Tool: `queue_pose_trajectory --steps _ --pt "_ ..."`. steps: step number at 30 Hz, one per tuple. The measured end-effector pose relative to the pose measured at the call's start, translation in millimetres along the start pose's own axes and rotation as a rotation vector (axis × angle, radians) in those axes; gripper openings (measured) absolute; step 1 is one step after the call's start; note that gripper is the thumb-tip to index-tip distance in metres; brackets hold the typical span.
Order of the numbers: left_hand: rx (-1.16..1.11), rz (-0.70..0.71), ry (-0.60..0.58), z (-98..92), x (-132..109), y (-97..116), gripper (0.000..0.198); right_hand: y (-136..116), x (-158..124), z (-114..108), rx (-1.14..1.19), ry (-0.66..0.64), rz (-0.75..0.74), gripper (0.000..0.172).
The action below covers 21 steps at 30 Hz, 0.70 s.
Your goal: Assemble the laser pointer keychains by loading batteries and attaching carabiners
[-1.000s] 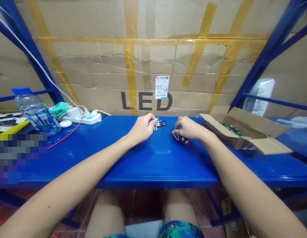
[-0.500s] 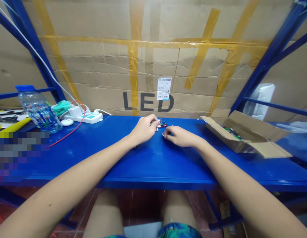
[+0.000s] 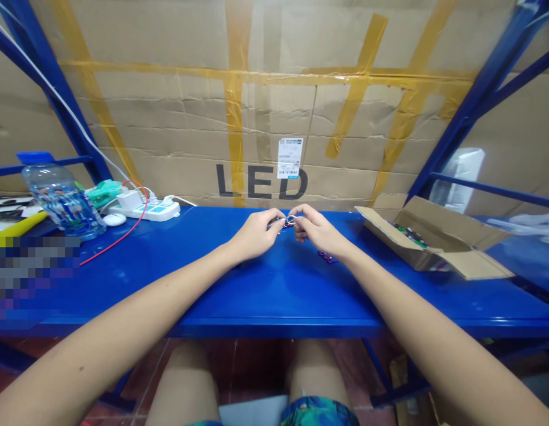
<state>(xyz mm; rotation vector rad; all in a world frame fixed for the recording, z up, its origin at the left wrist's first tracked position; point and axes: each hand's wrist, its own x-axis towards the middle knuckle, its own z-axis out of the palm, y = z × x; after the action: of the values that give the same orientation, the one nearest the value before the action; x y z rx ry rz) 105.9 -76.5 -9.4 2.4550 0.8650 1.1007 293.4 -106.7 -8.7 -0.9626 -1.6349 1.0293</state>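
My left hand [image 3: 255, 232] and my right hand [image 3: 313, 229] meet fingertip to fingertip near the back of the blue shelf [image 3: 274, 290]. Both pinch a small cluster of coloured metal clips [image 3: 286, 222], partly hidden by the fingers. The right fingers hold a small silver ring at that cluster. A few more red and dark clips [image 3: 326, 257] lie on the shelf just under my right wrist.
An open cardboard box [image 3: 429, 239] with small parts sits at the right. At the left stand a water bottle [image 3: 64, 201], a white power strip [image 3: 145, 208] with red and white cables, and a white mouse [image 3: 114, 219]. A taped cardboard wall marked LED closes the back.
My right hand left the loose clips on the shelf and moved left and back until its fingers met the left hand at the cluster. The left hand barely moved.
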Motion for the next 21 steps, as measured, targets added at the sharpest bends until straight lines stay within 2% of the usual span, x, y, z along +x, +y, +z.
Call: queue_pose_trajectory --steps 3,9,14,17,21 --pt "-0.010 0.004 -0.005 1.2 -0.3 0.1 0.020 -0.8 0.3 0.7 0.017 0.018 -0.019 0.009" --pt "-0.009 0.063 -0.019 -0.5 -0.8 3.0 0.021 2.2 3.6 -0.6 0.111 0.027 -0.024 0.026" --pt "0.030 0.074 -0.030 -0.6 -1.0 3.9 0.021 7.8 8.1 0.6 0.200 0.083 -0.015 0.032" --pt "0.026 0.081 -0.038 0.7 -1.4 3.5 0.021 7.9 8.7 1.7 0.175 0.103 -0.011 0.031" --pt "0.032 0.080 -0.039 1.8 -1.5 3.0 0.021 5.7 7.6 3.6 0.117 0.131 0.007 0.018"
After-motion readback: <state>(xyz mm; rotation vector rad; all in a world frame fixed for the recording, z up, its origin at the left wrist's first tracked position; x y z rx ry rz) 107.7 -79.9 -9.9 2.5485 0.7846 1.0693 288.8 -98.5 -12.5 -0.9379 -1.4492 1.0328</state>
